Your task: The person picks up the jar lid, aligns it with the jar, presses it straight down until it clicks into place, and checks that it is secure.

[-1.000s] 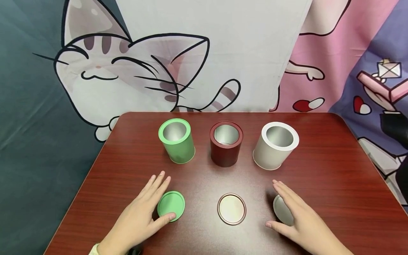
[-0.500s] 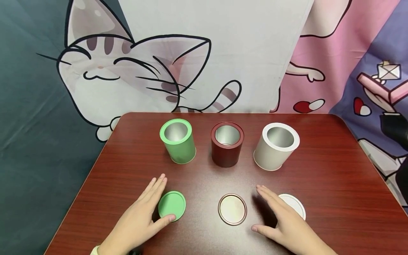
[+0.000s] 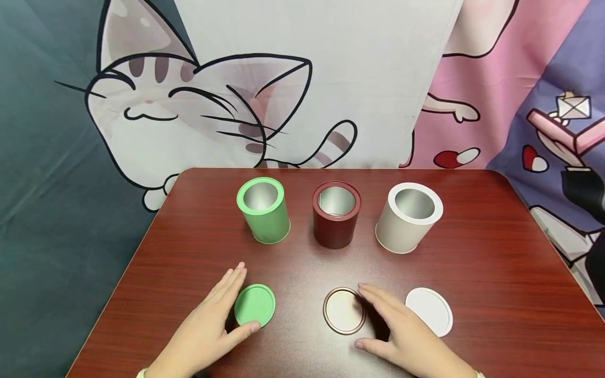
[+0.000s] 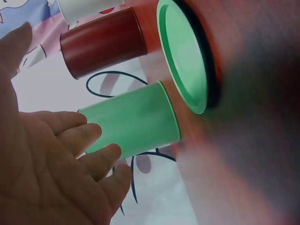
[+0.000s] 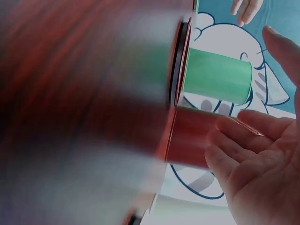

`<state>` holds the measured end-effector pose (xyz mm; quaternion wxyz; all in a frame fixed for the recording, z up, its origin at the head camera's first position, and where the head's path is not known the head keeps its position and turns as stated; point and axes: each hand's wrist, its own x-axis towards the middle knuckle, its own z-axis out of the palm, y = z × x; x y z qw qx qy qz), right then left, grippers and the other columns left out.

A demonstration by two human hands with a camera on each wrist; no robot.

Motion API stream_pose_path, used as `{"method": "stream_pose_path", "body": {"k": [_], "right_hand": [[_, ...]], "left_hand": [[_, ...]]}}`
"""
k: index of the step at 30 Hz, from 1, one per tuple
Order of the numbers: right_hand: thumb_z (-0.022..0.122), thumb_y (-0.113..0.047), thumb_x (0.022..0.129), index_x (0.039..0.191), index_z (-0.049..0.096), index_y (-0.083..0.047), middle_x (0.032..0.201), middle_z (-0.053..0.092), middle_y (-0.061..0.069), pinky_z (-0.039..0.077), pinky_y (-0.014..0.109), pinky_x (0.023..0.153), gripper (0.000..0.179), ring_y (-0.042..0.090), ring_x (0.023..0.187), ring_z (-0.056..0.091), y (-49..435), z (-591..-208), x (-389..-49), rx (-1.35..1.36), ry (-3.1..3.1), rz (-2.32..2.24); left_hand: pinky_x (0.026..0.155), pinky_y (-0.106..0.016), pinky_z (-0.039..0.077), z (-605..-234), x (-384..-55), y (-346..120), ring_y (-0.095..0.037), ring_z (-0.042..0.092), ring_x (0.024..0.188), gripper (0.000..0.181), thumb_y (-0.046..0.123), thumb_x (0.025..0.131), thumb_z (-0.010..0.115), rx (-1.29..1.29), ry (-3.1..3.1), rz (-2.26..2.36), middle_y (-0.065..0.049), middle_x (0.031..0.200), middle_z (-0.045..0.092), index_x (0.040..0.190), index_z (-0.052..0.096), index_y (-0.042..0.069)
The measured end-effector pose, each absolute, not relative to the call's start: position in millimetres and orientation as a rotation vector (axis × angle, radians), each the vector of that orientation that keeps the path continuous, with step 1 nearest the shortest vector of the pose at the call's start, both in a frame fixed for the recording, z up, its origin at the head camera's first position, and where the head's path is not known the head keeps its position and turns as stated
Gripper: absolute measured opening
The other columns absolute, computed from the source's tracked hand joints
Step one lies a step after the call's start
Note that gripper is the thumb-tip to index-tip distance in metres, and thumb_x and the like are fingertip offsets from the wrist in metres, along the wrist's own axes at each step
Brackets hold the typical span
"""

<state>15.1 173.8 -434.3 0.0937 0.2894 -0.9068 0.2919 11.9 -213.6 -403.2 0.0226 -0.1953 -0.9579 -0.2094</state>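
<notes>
My left hand (image 3: pixel 210 323) hovers at the left side of the green lid (image 3: pixel 255 305), fingers extended and thumb spread, holding nothing. In the left wrist view the green lid (image 4: pixel 185 58) lies apart from the palm. My right hand (image 3: pixel 404 331) is just right of the dark-red-rimmed lid (image 3: pixel 344 311), its fingertips by the lid's upper right edge; whether they touch cannot be told. Its fingers are relaxed and hold nothing. To the right of that hand lies the white lid (image 3: pixel 430 312), its left edge partly behind the hand.
Behind the lids stand three upright uncovered cans: a green can (image 3: pixel 264 210), a dark red can (image 3: pixel 336 215) and a white can (image 3: pixel 407 218). They are on a reddish-brown wooden table (image 3: pixel 491 236). A cartoon cat cloth (image 3: pixel 212 142) hangs beyond the table's far edge.
My right hand has moved left, from over the white lid to beside the dark-red-rimmed lid, uncovering most of the white lid. The left hand has stayed nearly still.
</notes>
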Motion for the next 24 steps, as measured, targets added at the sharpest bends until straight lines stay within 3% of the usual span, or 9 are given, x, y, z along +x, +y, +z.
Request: {"method": "stream_pose_path", "body": {"k": [3, 6, 10, 14, 19, 24], "right_hand": [[0.084, -0.05, 0.077, 0.141, 0.056, -0.01, 0.141, 0.057, 0.0, 0.02, 0.007, 0.111, 0.08, 0.018, 0.127, 0.057, 169.4, -435.1, 14.5, 0.884, -2.678, 0.87], [0.085, -0.046, 0.077, 0.139, 0.057, -0.008, 0.14, 0.058, 0.0, 0.021, 0.008, 0.112, 0.079, 0.018, 0.126, 0.058, 164.5, -435.8, 13.5, 0.897, -2.675, 0.884], [0.086, -0.043, 0.077, 0.14, 0.057, -0.009, 0.139, 0.058, 0.0, 0.025, 0.01, 0.111, 0.078, 0.017, 0.126, 0.058, 158.8, -435.8, 12.9, 0.921, -2.672, 0.901], [0.087, -0.042, 0.076, 0.14, 0.056, -0.01, 0.139, 0.058, -0.001, 0.032, 0.014, 0.11, 0.078, 0.016, 0.126, 0.057, 153.7, -434.7, 12.3, 0.923, -2.697, 0.906], [0.085, -0.045, 0.078, 0.14, 0.056, -0.01, 0.14, 0.057, -0.002, 0.046, 0.03, 0.105, 0.077, 0.016, 0.127, 0.057, 146.6, -434.1, 12.3, 0.903, -2.75, 0.888], [0.086, -0.042, 0.076, 0.14, 0.056, -0.008, 0.142, 0.057, 0.001, 0.046, 0.037, 0.106, 0.078, 0.022, 0.131, 0.055, 138.6, -435.9, 13.0, 0.937, -2.755, 0.909]], "left_hand": [[0.114, -0.006, 0.006, -405.9, 12.6, -215.2, -0.022, 0.028, 0.15, 0.097, 0.055, 0.086, 0.074, -0.605, -2.955, -0.637, 0.002, 0.164, 0.026, 0.16, 0.025, 0.014], [0.115, -0.018, 0.026, -406.7, 14.2, -215.9, -0.018, 0.028, 0.15, 0.097, 0.052, 0.086, 0.075, -0.563, -2.976, -0.617, 0.004, 0.164, 0.026, 0.161, 0.025, 0.015], [0.104, -0.04, 0.045, -406.4, 16.3, -215.4, -0.018, 0.03, 0.149, 0.097, 0.049, 0.086, 0.077, -0.522, -3.012, -0.605, 0.005, 0.165, 0.024, 0.161, 0.024, 0.017], [0.104, -0.042, 0.045, -407.9, 16.5, -215.6, -0.02, 0.031, 0.148, 0.098, 0.047, 0.086, 0.077, -0.512, -3.024, -0.617, 0.005, 0.165, 0.023, 0.161, 0.023, 0.017], [0.103, -0.042, 0.045, -410.8, 17.4, -216.7, -0.021, 0.032, 0.148, 0.097, 0.048, 0.086, 0.077, -0.498, -3.038, -0.62, 0.004, 0.165, 0.024, 0.161, 0.024, 0.016], [0.108, -0.025, 0.038, -416.1, 17.3, -217.7, -0.021, 0.033, 0.148, 0.099, 0.047, 0.084, 0.079, -0.483, -3.052, -0.637, 0.002, 0.165, 0.027, 0.16, 0.025, 0.015]]}}
